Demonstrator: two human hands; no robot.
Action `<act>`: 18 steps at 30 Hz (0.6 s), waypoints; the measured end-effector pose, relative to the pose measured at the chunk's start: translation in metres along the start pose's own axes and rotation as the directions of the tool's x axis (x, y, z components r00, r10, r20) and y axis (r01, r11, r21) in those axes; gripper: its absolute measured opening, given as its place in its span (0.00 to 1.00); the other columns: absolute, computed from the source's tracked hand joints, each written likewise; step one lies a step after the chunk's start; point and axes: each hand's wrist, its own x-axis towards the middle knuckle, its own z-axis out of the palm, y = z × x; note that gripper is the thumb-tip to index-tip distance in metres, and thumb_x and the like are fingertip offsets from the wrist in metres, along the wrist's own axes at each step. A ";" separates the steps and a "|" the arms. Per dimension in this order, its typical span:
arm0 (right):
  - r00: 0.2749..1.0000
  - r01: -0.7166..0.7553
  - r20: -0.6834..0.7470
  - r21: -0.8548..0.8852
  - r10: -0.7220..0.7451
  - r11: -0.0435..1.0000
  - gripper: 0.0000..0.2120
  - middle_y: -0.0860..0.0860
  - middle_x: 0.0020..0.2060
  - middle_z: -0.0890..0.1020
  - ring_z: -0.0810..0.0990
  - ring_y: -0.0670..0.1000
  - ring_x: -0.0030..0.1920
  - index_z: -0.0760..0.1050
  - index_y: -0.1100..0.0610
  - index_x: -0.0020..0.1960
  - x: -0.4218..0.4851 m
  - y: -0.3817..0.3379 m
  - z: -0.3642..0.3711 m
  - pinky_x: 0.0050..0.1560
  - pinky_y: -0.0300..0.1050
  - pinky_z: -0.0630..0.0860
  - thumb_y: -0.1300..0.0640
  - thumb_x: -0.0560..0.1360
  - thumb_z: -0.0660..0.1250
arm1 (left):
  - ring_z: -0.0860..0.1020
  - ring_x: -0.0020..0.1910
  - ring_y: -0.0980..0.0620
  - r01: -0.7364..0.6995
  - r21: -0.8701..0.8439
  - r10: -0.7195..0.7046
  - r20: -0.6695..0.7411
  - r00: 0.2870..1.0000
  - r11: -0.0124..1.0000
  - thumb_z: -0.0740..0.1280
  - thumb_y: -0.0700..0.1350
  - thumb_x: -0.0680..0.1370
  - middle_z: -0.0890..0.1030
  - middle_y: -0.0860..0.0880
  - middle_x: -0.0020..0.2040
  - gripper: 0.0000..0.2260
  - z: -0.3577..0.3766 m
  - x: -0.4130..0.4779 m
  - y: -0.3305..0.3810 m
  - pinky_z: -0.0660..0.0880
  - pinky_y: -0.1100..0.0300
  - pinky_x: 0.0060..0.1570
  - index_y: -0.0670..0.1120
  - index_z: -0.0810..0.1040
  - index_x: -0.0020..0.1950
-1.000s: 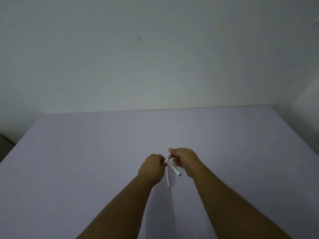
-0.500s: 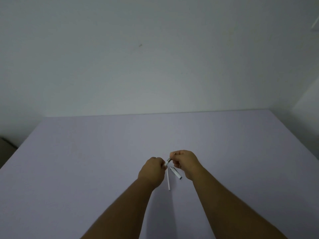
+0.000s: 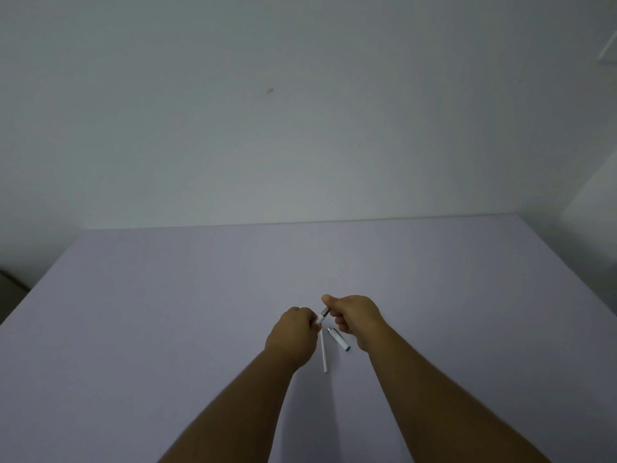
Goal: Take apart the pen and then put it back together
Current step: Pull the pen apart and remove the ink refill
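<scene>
My left hand (image 3: 294,334) and my right hand (image 3: 355,315) meet over the lilac table (image 3: 167,312), both closed on one short pen piece (image 3: 323,315), white at the left end and dark metallic at the right. Most of that piece is hidden inside the fingers. Below the hands a thin white refill (image 3: 323,352) lies on the table, pointing toward me. Just right of it lies a white pen cap (image 3: 339,339) with a dark end, slanted down to the right, apart from both hands.
The lilac table reaches back to a plain pale wall (image 3: 300,128). Its left edge drops off near a dark floor strip (image 3: 10,285). A white surface (image 3: 594,208) stands at the far right.
The hands stay joined on the pen piece and have hardly moved relative to the parts on the table. The camera has tilted slightly, lowering the scene in view.
</scene>
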 end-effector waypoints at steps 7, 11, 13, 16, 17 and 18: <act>0.999 0.026 0.023 -0.002 -0.026 1.000 0.09 0.56 0.38 0.80 0.76 0.51 0.36 0.80 0.64 0.48 0.002 -0.003 0.003 0.51 0.48 0.78 0.58 0.74 0.67 | 0.76 0.43 0.49 0.003 0.025 -0.003 0.003 1.000 1.000 0.61 0.45 0.79 0.78 0.45 0.50 0.08 -0.002 0.002 -0.002 0.71 0.60 0.41 0.44 0.78 0.51; 0.997 0.074 0.013 -0.052 -0.074 0.996 0.08 0.53 0.34 0.79 0.75 0.49 0.34 0.81 0.62 0.45 0.004 0.002 0.002 0.49 0.48 0.78 0.57 0.73 0.69 | 0.73 0.40 0.51 -0.005 0.024 0.005 -0.009 1.000 1.000 0.61 0.45 0.79 0.78 0.45 0.49 0.08 -0.002 0.004 -0.001 0.70 0.60 0.40 0.44 0.78 0.50; 0.997 0.072 0.042 0.008 -0.072 0.997 0.05 0.54 0.35 0.79 0.75 0.49 0.34 0.81 0.62 0.47 0.004 0.000 0.002 0.45 0.45 0.78 0.64 0.73 0.67 | 0.73 0.40 0.51 -0.005 0.022 0.005 -0.010 1.000 1.000 0.61 0.45 0.79 0.78 0.45 0.49 0.08 -0.002 0.005 -0.001 0.70 0.60 0.40 0.44 0.78 0.51; 0.997 0.050 0.049 0.048 -0.052 0.998 0.04 0.53 0.35 0.79 0.76 0.49 0.35 0.80 0.61 0.46 0.003 -0.003 0.002 0.46 0.45 0.78 0.61 0.73 0.68 | 0.73 0.40 0.51 -0.005 0.018 0.005 -0.011 1.000 1.000 0.61 0.45 0.79 0.79 0.45 0.49 0.09 -0.002 0.006 -0.001 0.69 0.61 0.41 0.44 0.78 0.51; 0.998 0.051 0.045 0.021 -0.052 0.998 0.06 0.52 0.35 0.79 0.76 0.49 0.35 0.80 0.61 0.44 0.003 -0.003 0.002 0.47 0.46 0.78 0.57 0.73 0.69 | 0.73 0.40 0.51 -0.006 0.017 0.006 -0.011 1.000 1.000 0.61 0.45 0.79 0.79 0.45 0.49 0.09 -0.002 0.007 -0.002 0.69 0.61 0.40 0.44 0.79 0.51; 0.998 0.057 0.037 -0.001 -0.056 0.998 0.08 0.52 0.34 0.79 0.75 0.49 0.34 0.80 0.61 0.43 0.003 -0.002 0.001 0.47 0.47 0.78 0.55 0.72 0.70 | 0.73 0.40 0.51 -0.006 0.015 0.006 -0.010 1.000 1.000 0.61 0.45 0.79 0.79 0.45 0.49 0.09 -0.002 0.007 -0.002 0.69 0.61 0.40 0.44 0.79 0.51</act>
